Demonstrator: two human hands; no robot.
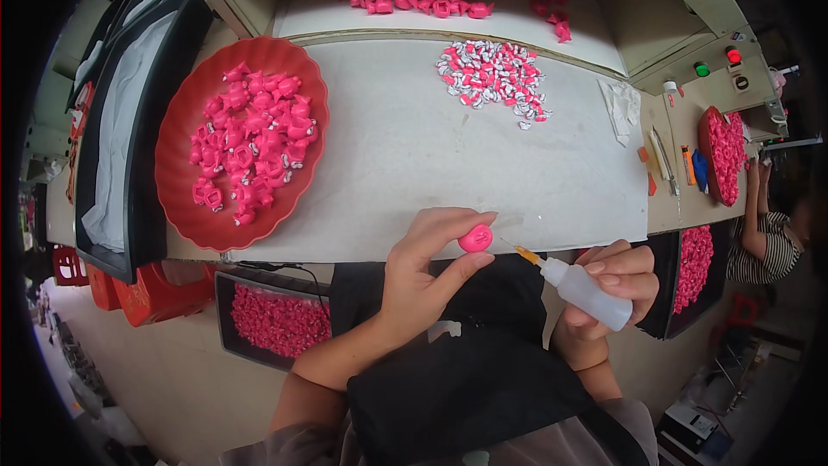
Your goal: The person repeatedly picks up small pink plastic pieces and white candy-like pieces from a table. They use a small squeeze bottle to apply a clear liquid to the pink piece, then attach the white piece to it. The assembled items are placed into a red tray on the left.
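Between the thumb and fingers of my left hand [429,263] is a small pink plastic piece [476,239], rounded, with a marking on the side turned up. My right hand [614,280] is wrapped round a translucent squeeze bottle [591,295]. Its thin needle tip, on an orange base [526,255], points left and ends just short of the pink piece; I cannot tell whether they touch. Both hands are over the front edge of the white work surface [379,164]. A heap of small white-and-pink parts [492,78] lies farther back on that surface.
At left stands a red scalloped tray [177,198] of pink pieces, beside a black tray [90,233]. More pink pieces [423,6] cover the rear shelf. A bin of pink pieces [280,319] sits below. Right are a crumpled tissue [621,108], a control panel [724,69] and another person [768,242].
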